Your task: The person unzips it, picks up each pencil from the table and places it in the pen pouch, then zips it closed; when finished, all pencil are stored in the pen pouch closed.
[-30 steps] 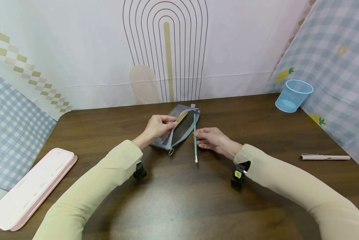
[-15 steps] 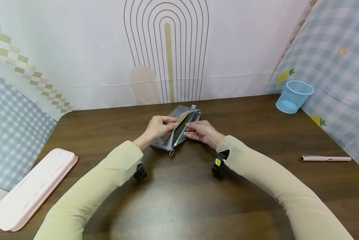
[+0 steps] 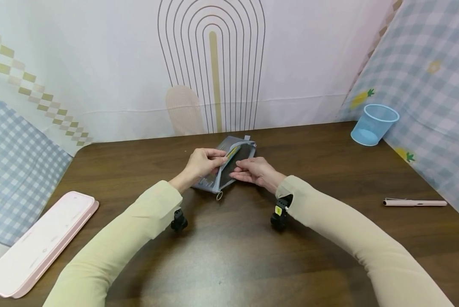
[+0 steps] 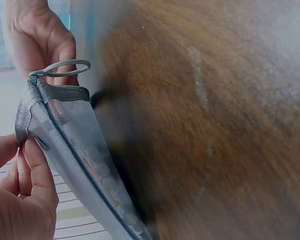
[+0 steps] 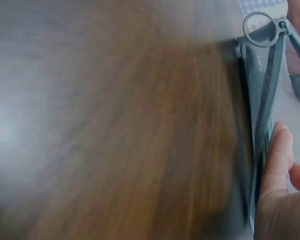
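Note:
A grey mesh zip pouch (image 3: 208, 184) lies on the table with its zip undone and its mouth spread. My left hand (image 3: 203, 164) pinches the near-left edge of the mouth between thumb and fingers, as the left wrist view shows on the mesh pouch (image 4: 72, 145). Inside, a yellow pencil (image 3: 233, 151) shows beside a thin green line. My right hand (image 3: 258, 171) reaches in at the right edge, its fingers extended and nothing visible between them. In the right wrist view, the index finger (image 5: 280, 155) lies along the zip (image 5: 270, 95). A ring pull hangs at the near corner.
A pink-white case (image 3: 41, 243) lies at the left side of the table. At the back right stands a light blue mesh cup (image 3: 375, 125). A pale pink pen (image 3: 415, 203) lies near the right edge. Patterned cloth (image 3: 129, 68) hangs behind the table.
My right hand has moved left with the green pencil, lowered it into the pouch and let go of it. The left hand has stayed on the pouch's edge.

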The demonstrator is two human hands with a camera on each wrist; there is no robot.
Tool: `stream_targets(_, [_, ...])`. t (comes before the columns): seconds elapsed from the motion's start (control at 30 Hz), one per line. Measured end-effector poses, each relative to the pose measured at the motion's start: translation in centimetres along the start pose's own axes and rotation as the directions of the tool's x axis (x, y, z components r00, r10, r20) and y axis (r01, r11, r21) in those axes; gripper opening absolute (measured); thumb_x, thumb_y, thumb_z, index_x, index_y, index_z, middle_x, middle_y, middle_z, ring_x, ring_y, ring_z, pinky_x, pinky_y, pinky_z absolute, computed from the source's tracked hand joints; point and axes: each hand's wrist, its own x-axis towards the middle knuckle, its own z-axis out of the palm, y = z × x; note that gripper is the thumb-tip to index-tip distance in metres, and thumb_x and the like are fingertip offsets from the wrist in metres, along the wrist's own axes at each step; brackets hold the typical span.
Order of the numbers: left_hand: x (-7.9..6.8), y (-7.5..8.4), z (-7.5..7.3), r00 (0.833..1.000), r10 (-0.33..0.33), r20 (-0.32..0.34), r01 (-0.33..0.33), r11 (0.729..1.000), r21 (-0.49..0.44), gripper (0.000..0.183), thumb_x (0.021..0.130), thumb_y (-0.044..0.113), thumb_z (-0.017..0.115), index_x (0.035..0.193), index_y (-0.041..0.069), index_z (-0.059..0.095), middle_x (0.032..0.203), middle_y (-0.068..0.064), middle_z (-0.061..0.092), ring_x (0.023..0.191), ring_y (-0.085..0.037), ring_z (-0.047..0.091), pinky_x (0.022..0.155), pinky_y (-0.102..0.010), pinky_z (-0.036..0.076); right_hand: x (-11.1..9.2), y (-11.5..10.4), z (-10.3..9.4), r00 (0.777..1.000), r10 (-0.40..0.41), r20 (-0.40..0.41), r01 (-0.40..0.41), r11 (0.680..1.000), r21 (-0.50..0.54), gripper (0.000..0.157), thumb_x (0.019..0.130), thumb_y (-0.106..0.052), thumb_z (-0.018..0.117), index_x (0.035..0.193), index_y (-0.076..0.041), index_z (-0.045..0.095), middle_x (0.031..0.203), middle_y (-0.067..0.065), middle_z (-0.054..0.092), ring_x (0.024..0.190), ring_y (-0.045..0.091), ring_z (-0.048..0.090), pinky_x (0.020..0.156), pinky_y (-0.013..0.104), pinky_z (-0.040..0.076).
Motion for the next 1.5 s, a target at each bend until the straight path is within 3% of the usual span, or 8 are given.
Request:
stream_targets(0.1, [-0.1, -0.1, -0.1, 1.0, 0.007, -0.001, -0.007, 1.0, -0.005, 0.032, 0.088, 0.012, 0.065, 0.118, 0.0, 0.065, 0.11, -0.018, 0.067, 0.083, -0.017, 0.066, 0.074, -0.032, 0.057, -0.5, -0.3, -0.9, 0.999, -0.049, -0.019, 0.048, 0.999, -0.022, 0.039, 0.098, -0.008, 0.048, 0.133, 0.009, 0.04, 0.072, 0.006, 0.062, 0.061, 0.013, 0.067, 0.061, 0.021, 0.056])
stream_targets(0.27, [-0.2, -0.1, -0.3, 1.0, 0.007, 0.003, -0.007, 1.0, 0.0, 0.032, 0.089, 0.013, 0.065, 0.118, 0.001, 0.065, 0.11, -0.018, 0.067, 0.081, -0.015, 0.066, 0.073, -0.031, 0.057, -0.9, -1.0, -2.7, 0.984, -0.143, -0.104, 0.141, 0.99, -0.031, 0.026, 0.097, -0.006, 0.048, 0.121, 0.005, 0.046, 0.07, 0.003, 0.057, 0.059, 0.011, 0.063, 0.061, 0.02, 0.056])
stream_targets(0.5, [-0.3, -0.1, -0.4, 1.0, 0.004, 0.012, -0.004, 1.0, -0.008, 0.03, 0.089, 0.012, 0.065, 0.117, 0.0, 0.066, 0.108, -0.017, 0.067, 0.085, -0.021, 0.066, 0.065, -0.023, 0.056, -1.2, -1.4, -3.9, 0.971, -0.189, -0.149, 0.178, 0.981, -0.082, 0.03, 0.097, -0.008, 0.05, 0.125, 0.004, 0.046, 0.072, 0.003, 0.056, 0.06, 0.01, 0.061, 0.062, 0.019, 0.055])
stream_targets(0.67, [-0.4, -0.2, -0.7, 1.0, 0.018, 0.01, -0.018, 1.0, 0.015, 0.026, 0.089, 0.011, 0.064, 0.112, 0.0, 0.068, 0.101, -0.016, 0.069, 0.069, -0.009, 0.06, 0.059, -0.018, 0.052, -1.1, -1.5, -4.5, 0.945, -0.244, -0.217, 0.214, 0.965, -0.151, 0.01, 0.096, -0.01, 0.052, 0.106, -0.005, 0.052, 0.082, 0.004, 0.054, 0.065, 0.009, 0.057, 0.062, 0.018, 0.054])
stream_targets(0.77, [-0.5, -0.3, -0.9, 0.999, 0.036, 0.016, -0.037, 0.997, 0.067, 0.024, 0.09, 0.013, 0.064, 0.11, 0.002, 0.069, 0.098, -0.014, 0.069, 0.062, -0.005, 0.053, 0.056, -0.017, 0.048, -1.0, -1.6, -5.0, 0.936, -0.263, -0.232, 0.218, 0.955, -0.201, 0.011, 0.097, -0.013, 0.051, 0.105, -0.006, 0.052, 0.086, 0.004, 0.052, 0.068, 0.009, 0.055, 0.062, 0.018, 0.054])
stream_targets(1.07, [-0.6, -0.4, -1.5, 0.99, 0.082, 0.115, -0.102, 0.978, 0.181, 0.023, 0.092, 0.014, 0.062, 0.11, 0.003, 0.07, 0.096, -0.012, 0.069, 0.061, -0.007, 0.045, 0.053, -0.019, 0.038, -1.0, -1.6, -5.5, 0.978, -0.147, -0.15, 0.099, 0.953, -0.287, 0.035, 0.097, -0.028, 0.051, 0.115, 0.002, 0.051, 0.073, 0.001, 0.057, 0.061, 0.007, 0.059, 0.065, 0.019, 0.055])
stream_targets(1.4, [-0.6, -1.0, -1.7, 0.981, 0.072, 0.179, -0.118, 0.958, 0.262, 0.019, 0.089, 0.015, 0.066, 0.104, 0.006, 0.073, 0.109, -0.009, 0.069, 0.065, -0.008, 0.047, 0.056, -0.019, 0.039, -1.2, -1.5, -5.7, 0.989, -0.065, -0.13, 0.048, 0.99, -0.13, 0.033, 0.096, -0.009, 0.052, 0.126, 0.005, 0.046, 0.069, 0.003, 0.059, 0.058, 0.01, 0.062, 0.063, 0.02, 0.056])
stream_targets(1.5, [-0.6, -1.1, -1.7, 0.979, 0.078, 0.186, -0.131, 0.947, 0.294, 0.018, 0.087, 0.017, 0.068, 0.101, 0.008, 0.074, 0.111, -0.007, 0.069, 0.079, -0.009, 0.056, 0.063, -0.019, 0.043, -1.3, -1.5, -5.8, 0.989, -0.062, -0.138, 0.05, 0.995, -0.088, 0.036, 0.097, -0.008, 0.05, 0.129, 0.005, 0.043, 0.069, 0.004, 0.058, 0.057, 0.01, 0.063, 0.062, 0.019, 0.056])
